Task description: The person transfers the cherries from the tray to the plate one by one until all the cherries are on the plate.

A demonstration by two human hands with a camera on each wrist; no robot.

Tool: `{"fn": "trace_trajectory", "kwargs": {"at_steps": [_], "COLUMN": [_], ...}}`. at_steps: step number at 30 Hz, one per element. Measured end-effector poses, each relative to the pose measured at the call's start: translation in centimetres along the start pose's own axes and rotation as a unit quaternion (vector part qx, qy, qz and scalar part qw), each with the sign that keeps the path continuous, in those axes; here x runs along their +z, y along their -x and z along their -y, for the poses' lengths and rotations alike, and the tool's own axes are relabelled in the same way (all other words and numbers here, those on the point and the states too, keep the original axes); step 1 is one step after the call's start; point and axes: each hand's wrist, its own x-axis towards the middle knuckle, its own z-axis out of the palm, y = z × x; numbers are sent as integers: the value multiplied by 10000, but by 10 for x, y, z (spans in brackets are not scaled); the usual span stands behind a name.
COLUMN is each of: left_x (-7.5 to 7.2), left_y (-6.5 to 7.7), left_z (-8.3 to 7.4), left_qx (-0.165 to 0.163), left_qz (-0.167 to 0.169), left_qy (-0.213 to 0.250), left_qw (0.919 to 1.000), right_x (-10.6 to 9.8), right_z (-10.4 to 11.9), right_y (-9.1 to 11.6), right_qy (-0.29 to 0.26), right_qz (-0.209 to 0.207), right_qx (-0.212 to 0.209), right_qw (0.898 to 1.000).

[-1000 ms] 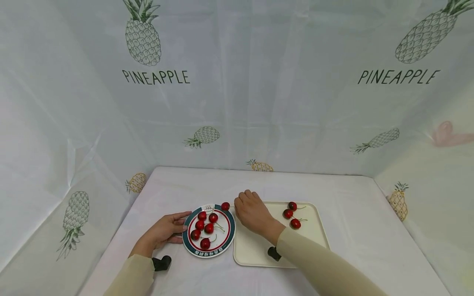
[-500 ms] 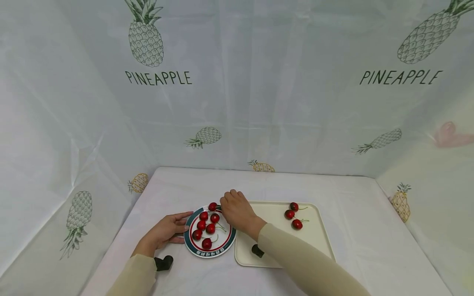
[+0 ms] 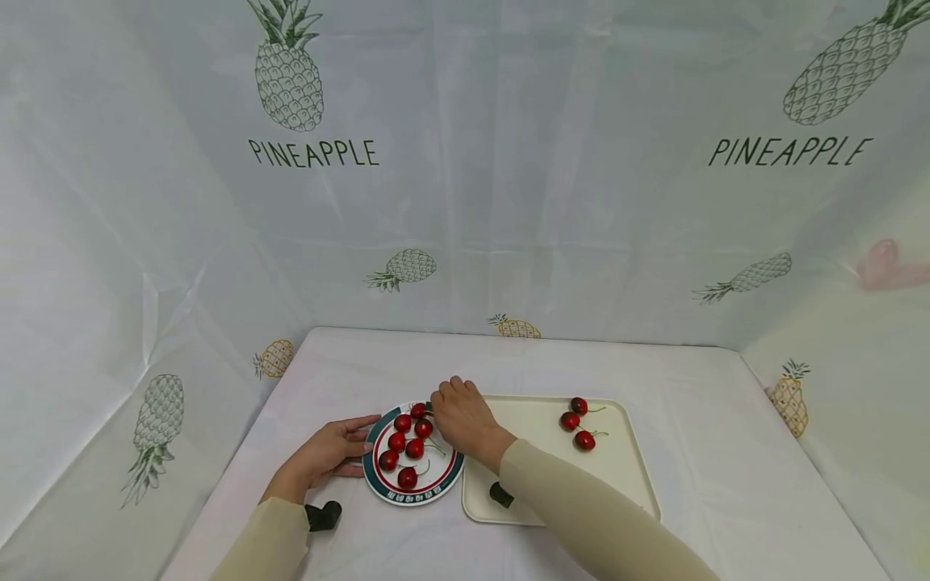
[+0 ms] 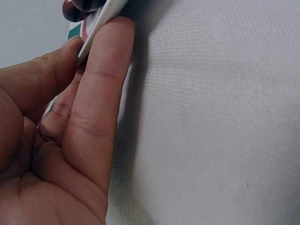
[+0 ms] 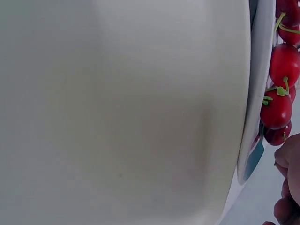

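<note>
A round plate with a teal rim point(image 3: 378, 484) holds several red cherries with green stems. My left hand point(image 3: 327, 456) grips the plate's left edge; in the left wrist view, thumb and fingers lie on either side of the plate edge point(image 4: 99, 24). Over the plate's far right rim is my right hand point(image 3: 463, 416), pinching the stem of a cherry point(image 3: 419, 411) that sits at the plate's far side. The stem between the fingertips is mostly hidden. In the right wrist view, the fingers are close to the lowest cherry point(image 5: 277, 133).
Right of the plate, almost touching it, lies a cream rectangular tray point(image 3: 617, 461). Three cherries point(image 3: 570, 420) lie at its far right part. A white cloth covers the table point(image 3: 726, 452), and a pineapple-print sheet point(image 3: 552, 202) hangs behind and at the sides.
My right hand has moved left from the tray's edge to above the plate, and its cherry has come down among the others there. The left hand stays at the plate's edge.
</note>
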Motion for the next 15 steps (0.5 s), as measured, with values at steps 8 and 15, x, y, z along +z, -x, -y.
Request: {"fn": "trace_trajectory", "kwargs": {"at_steps": [8,15], "left_x": [0,0], "left_y": [1,1], "left_z": [0,0], "left_qx": [-15,1], "left_qz": [4,-15], "left_qy": [21,4], "left_qw": [10000,10000], "right_x": [5,9], "right_z": [1,2], "right_y": [3,4], "right_qy": [-28,-35], "right_qz": [101,48], "right_qx": [-26,-40], "right_qw": [9999,10000]}}
